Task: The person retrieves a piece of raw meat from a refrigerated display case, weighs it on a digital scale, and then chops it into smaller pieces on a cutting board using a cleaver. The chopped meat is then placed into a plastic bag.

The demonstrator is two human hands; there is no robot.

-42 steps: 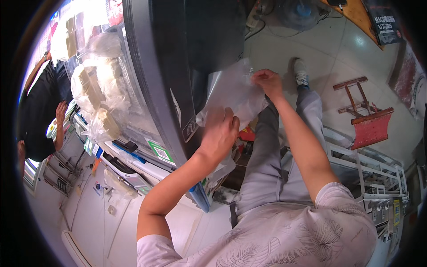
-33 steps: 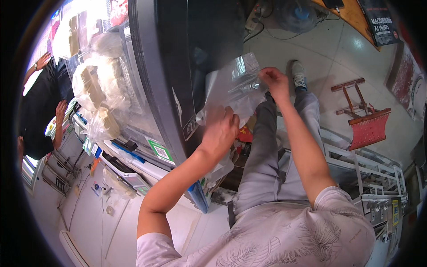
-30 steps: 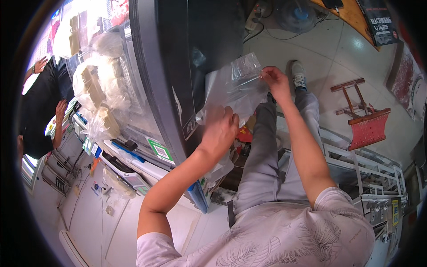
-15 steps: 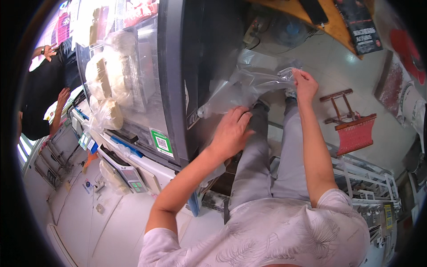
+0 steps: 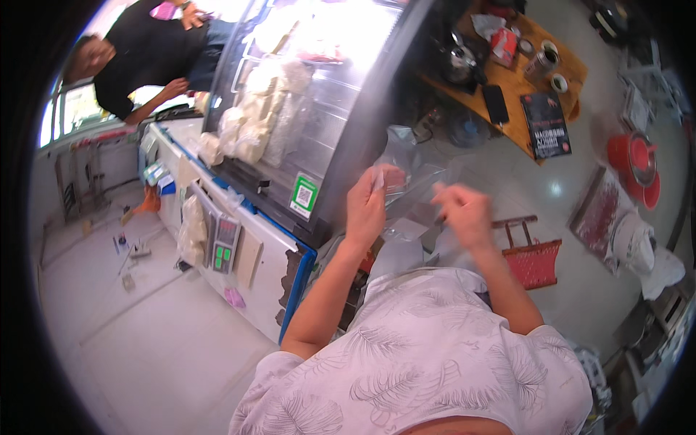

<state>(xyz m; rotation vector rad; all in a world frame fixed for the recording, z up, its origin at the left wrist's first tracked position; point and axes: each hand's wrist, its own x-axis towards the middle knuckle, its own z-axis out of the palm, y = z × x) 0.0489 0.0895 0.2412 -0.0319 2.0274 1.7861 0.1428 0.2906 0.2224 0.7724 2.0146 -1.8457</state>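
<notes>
A thin clear plastic bag (image 5: 412, 223) stretches between my two hands in front of my waist. My left hand (image 5: 370, 203) has its fingers closed on one side of it, close to the corner of a dark-framed glass display case (image 5: 335, 138). Opposite, my right hand (image 5: 466, 214) pinches the other side; motion blurs its fingertips somewhat. Inside the case lie several clear bags of pale, blocky food (image 5: 254, 119).
A person in black (image 5: 148, 61) stands beyond the case at the left. A scale (image 5: 222, 245) hangs by the white counter (image 5: 272, 264). Ahead is a wooden table (image 5: 464, 101) with a phone (image 5: 496, 105) and a book (image 5: 546, 127). A low red stool (image 5: 533, 263) stands right.
Both hands have come closer together and nearer my body, drawing the bag in between them. My view has shifted, so more of the wooden table and the person in black shows.
</notes>
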